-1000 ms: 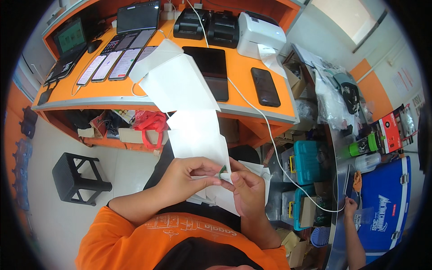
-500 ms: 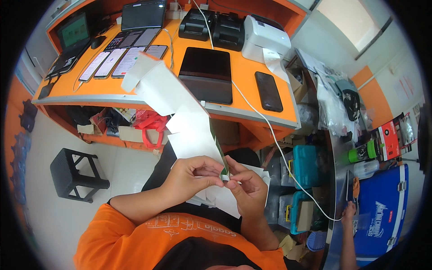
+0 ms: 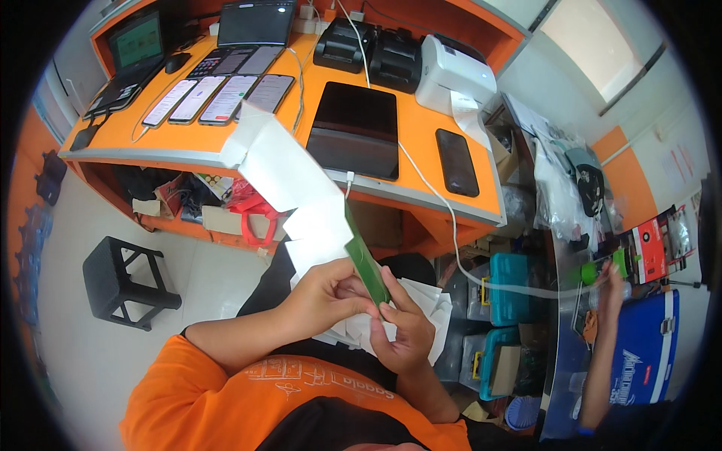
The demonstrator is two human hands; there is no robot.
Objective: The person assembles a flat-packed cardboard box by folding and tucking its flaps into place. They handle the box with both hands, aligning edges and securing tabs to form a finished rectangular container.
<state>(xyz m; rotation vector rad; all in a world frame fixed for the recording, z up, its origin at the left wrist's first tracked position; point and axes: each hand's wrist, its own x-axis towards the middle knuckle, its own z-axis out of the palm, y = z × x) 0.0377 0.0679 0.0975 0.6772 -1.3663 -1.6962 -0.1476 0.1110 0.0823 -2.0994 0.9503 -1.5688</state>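
Observation:
A half-folded cardboard box, white inside and green on its outer side, stands up from above my lap toward the desk. My left hand grips its lower end with thumb and fingers pinched together. Opposite it, my right hand holds the green side near the same lower edge. The fingertips almost meet there, so the exact fold between them is hidden. More flat white cardboard pieces lie on my lap beneath and beside my hands.
An orange desk ahead bears several phones, a tablet, a dark phone, laptops and a white printer. A black stool stands left. At right, another person's hand holds a white cable beside a blue cooler box.
The box has turned in my hands, showing more of its green side. My right hand has shifted slightly. The other person's hand has risen, lifting the white cable.

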